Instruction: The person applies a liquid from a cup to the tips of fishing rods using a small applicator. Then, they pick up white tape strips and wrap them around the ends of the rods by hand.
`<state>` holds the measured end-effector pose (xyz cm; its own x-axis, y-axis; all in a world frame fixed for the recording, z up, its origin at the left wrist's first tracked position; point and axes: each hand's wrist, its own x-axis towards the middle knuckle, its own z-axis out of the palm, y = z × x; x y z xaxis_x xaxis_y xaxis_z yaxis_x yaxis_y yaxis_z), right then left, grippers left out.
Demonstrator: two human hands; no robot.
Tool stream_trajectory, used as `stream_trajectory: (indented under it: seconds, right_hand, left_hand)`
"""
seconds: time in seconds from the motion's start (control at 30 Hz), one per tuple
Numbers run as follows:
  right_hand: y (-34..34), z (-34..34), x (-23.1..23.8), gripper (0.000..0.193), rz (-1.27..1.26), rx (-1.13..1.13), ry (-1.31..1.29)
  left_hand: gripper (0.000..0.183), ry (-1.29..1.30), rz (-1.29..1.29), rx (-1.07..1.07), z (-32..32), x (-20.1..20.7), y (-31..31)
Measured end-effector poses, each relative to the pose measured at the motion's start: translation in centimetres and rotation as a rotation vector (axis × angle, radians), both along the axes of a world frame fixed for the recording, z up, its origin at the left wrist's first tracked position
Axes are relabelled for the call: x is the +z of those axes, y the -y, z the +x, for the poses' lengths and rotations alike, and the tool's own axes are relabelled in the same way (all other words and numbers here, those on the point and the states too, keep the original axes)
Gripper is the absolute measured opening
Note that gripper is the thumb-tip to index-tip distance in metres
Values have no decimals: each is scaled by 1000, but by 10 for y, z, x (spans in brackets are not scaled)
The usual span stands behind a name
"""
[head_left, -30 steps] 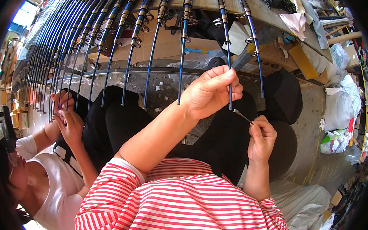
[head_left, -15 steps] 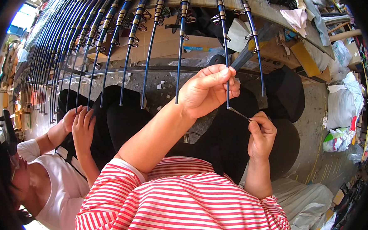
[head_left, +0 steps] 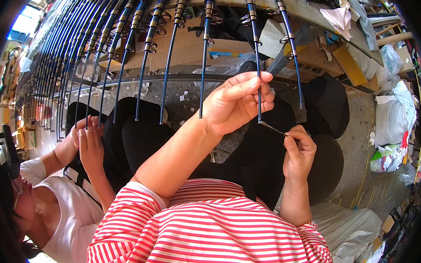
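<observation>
At centre frame the left hand (head_left: 235, 101) was clenched round the lower end of a thin dark rod (head_left: 255, 57) — one of a long row of rods (head_left: 120, 45) hanging down from the counter (head_left: 309, 12) along the top of the frame. Just below and to the right, the right hand (head_left: 298, 150) pinched a slim metal tool (head_left: 272, 128), its tip touching the bottom of that rod. At lower left a co-worker's hands (head_left: 86, 140) — pressed close together — rested near other rods.
</observation>
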<state>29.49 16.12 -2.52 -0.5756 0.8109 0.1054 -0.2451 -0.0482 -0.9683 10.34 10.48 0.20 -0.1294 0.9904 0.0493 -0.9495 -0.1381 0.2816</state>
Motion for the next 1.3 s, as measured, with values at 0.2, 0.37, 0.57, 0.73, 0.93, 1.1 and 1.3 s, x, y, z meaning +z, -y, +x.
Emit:
stream_trajectory:
  seconds: [0.2,0.37,0.57,0.73,0.93,1.1,1.3]
  right_hand:
    - [-1,1,0,10,-3,-2,-8]
    - [-1,2,-1,9,-19,-10,-24]
    - [-8,12,-3,8,-17,-49,-8]
    - [-23,24,2,18,2,-132,-52]
    - [-36,27,8,13,54,-210,4]
    - [-37,27,4,11,47,-190,15]
    - [-36,24,3,10,77,-185,33]
  left_hand:
    - [19,-12,-47,-13,-3,5,2]
    - [24,4,-27,-2,0,4,0]
    - [28,116,-2,-43,-7,2,-2]
    - [32,-92,-159,-33,1,-8,-21]
    - [21,-66,-60,-50,21,3,-54]
    - [11,-62,-19,-30,26,0,-57]
    - [12,-68,-22,-42,23,-1,-54]
